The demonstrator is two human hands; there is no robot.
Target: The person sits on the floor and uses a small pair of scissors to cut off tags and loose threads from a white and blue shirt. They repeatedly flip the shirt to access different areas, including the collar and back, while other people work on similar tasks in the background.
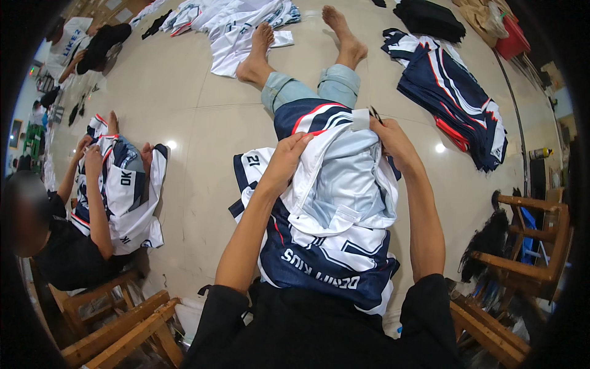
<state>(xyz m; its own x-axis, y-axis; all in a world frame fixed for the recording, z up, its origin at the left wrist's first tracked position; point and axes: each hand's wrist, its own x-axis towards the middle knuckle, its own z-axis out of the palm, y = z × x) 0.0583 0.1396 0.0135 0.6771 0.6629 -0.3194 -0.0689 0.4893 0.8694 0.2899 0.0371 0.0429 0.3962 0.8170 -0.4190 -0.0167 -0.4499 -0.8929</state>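
A navy, white and red sports jersey [318, 256] lies across my lap with lettering on it. Its white-edged opening [302, 203] is spread, showing the pale inside of the cloth. Between finger and thumb, my left hand [288, 159] pinches the left part of the edge beside a red strip. On the other side, my right hand [392, 140] grips the edge near a white tab [361, 120]. A small dark pointed tool [375, 114] sticks out from the right fingers; most of it is hidden.
Folded navy jerseys [454, 99] are stacked on the tiled floor at right, near a black cloth pile [428, 20]. White garments [235, 32] lie by my feet. At left, a seated person [69, 249] handles another jersey. Wooden stools [530, 240] stand at both sides.
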